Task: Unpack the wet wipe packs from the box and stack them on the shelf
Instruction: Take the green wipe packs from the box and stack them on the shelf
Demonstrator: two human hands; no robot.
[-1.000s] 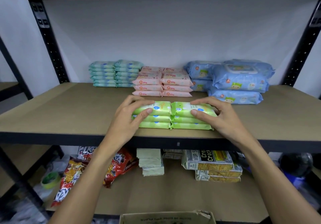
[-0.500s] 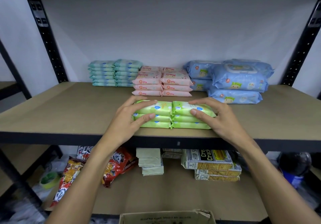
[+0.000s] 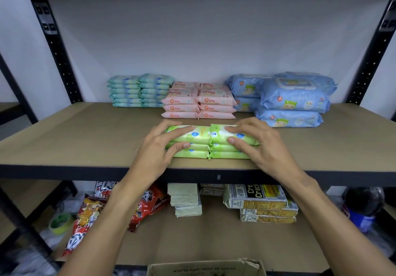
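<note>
Green packs: two stacks side by side, three high, near front edge of shelf, between hands. Left hand clasps left stack end, fingers over top, thumb on front. Right hand clasps right stack end likewise. Pink packs just beyond fingertips; teal packs beyond left hand; blue packs beyond right hand. Box below forearms.

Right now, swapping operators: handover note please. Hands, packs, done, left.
Left hand grips the left end of the light green wet wipe packs, right hand the right end.
They sit in two side-by-side stacks of three near the front of the brown shelf board.
Done: teal packs, pink packs and blue packs stacked at the back.
Left: release the green stacks; the cardboard box sits below, contents hidden.
</note>
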